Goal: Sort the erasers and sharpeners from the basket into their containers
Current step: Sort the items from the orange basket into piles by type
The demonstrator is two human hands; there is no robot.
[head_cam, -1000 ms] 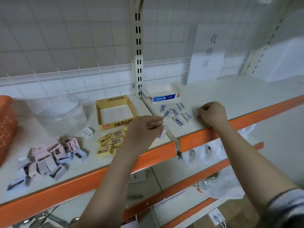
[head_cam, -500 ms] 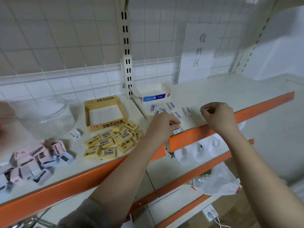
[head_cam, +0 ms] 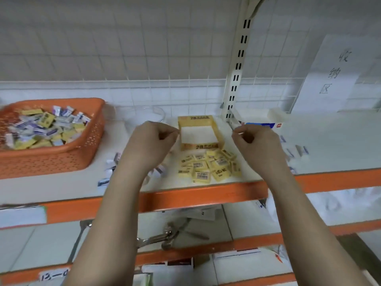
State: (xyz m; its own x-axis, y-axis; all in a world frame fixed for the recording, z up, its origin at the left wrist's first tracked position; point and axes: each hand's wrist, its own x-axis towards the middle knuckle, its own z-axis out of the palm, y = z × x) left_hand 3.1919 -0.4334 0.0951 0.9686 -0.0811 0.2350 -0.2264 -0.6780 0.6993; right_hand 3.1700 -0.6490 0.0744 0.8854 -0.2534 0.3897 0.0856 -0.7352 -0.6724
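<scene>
Both your hands — left hand point(head_cam: 149, 141), right hand point(head_cam: 256, 144) — curled, apparently empty | yellow erasers point(head_cam: 208, 166) heaped at shelf front edge, before yellow box point(head_cam: 198, 132) — staged for boxing | basket point(head_cam: 61, 155) unsorted

Shelf crowded at the left and centre, open at the far right.

The orange basket point(head_cam: 61, 155) fills the left of the shelf point(head_cam: 340, 141). At centre the yellow box point(head_cam: 199, 132) stands open-topped, with the yellow erasers point(head_cam: 208, 166) heaped just in front of it down to the orange front edge. Small blurred packets point(head_cam: 111, 170) lie between basket and heap, partly behind the left forearm. The slotted upright post point(head_cam: 237, 65) rises right of the box, with the white and blue box point(head_cam: 261, 122) at its foot. A few small items point(head_cam: 299, 151) lie right of centre; beyond them, toward the right edge, the shelf surface is bare. Both hands hang above the centre, left hand point(head_cam: 150, 143) and right hand point(head_cam: 257, 145), with an open gap between them over the yellow box.
</scene>
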